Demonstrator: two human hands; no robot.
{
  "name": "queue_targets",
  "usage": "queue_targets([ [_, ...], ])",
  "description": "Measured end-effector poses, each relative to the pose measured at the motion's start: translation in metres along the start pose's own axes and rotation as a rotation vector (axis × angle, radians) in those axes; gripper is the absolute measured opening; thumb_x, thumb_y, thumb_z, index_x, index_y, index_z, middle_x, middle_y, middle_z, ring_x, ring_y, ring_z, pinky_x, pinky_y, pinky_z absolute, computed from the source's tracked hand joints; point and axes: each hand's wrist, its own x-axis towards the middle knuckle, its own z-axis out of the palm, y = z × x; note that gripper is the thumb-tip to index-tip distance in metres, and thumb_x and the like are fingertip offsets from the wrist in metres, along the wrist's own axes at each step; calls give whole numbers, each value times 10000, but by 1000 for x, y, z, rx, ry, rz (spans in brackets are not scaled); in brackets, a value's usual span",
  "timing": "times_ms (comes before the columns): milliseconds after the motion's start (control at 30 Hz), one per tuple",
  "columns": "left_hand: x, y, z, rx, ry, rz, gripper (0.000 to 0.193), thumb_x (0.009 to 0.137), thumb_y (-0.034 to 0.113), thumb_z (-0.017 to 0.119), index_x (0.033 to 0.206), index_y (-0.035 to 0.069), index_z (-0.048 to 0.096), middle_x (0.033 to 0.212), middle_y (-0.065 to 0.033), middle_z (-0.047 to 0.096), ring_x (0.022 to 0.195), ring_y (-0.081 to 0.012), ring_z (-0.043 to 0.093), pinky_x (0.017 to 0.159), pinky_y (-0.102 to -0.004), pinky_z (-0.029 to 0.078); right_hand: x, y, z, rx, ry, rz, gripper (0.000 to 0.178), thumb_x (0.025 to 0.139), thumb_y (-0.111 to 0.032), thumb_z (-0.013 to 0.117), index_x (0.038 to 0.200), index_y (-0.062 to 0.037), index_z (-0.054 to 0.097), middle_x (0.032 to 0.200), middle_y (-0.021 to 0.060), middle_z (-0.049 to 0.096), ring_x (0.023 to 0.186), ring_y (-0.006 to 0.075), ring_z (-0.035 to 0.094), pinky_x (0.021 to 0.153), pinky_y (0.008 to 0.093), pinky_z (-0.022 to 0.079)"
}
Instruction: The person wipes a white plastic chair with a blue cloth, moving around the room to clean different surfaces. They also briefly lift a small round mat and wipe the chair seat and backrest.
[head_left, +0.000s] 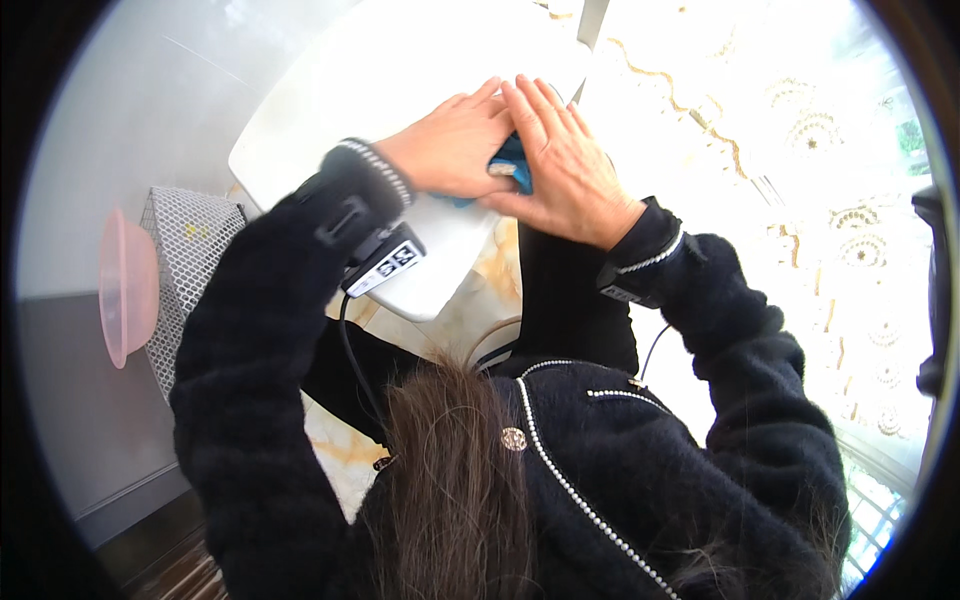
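Observation:
A blue, cloth-like thing (516, 158) with a small pale patch lies under and between my hands on the white tabletop (320, 120). Most of it is covered, so its kind does not show. My left hand (450, 148) rests on its left side, fingers stretched forward and partly behind the other hand. My right hand (568, 165) lies on the right side with long, straight fingers, its thumb pointing left toward my left hand. The fingertips of both hands come close together at the far end. Neither hand wraps round the blue thing.
At the left, a pink basin (130, 290) stands on its side against a white wire mesh (195, 240) by the grey wall. A band with a device (385, 262) and a cable sits on my left wrist. Brightly lit patterned tiles (810, 130) spread at the right.

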Motion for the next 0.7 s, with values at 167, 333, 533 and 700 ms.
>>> queue_targets([
  [167, -92, -69, -17, -144, 148, -141, 731, 829, 313, 676, 1434, 63, 349, 1465, -196, 363, 1377, -345, 323, 1140, -423, 254, 10, -38, 24, -60, -44, 88, 825, 816, -590, 592, 1361, 4, 415, 1343, 350, 392, 1281, 517, 343, 1031, 614, 276],
  [333, -189, -202, 9, -10, 557, -721, 668, 911, 335, 573, 1389, -68, 339, 1375, -285, 420, 1297, -389, 392, 1094, -429, 301, 7, -53, 31, -65, -21, 132, 629, 841, -494, 604, 1290, -58, 535, 1378, 258, 426, 1322, 475, 318, 1074, 611, 217],
  [533, -213, -295, 49, -6, 505, -896, 624, 909, 453, 489, 1321, -12, 437, 1245, -278, 536, 1226, -419, 449, 1022, -506, 351, 15, -70, 36, -37, -35, 200, 537, 863, -408, 586, 1279, -72, 539, 1402, 200, 426, 1350, 426, 310, 1097, 597, 179],
  [700, -184, -309, 37, -9, 430, -914, 541, 927, 506, 414, 1244, 81, 516, 1216, -204, 578, 1154, -385, 516, 939, -516, 414, 29, -73, 37, -43, -69, 155, 515, 822, -343, 601, 1263, -84, 550, 1390, 160, 454, 1348, 367, 342, 1109, 567, 173],
])
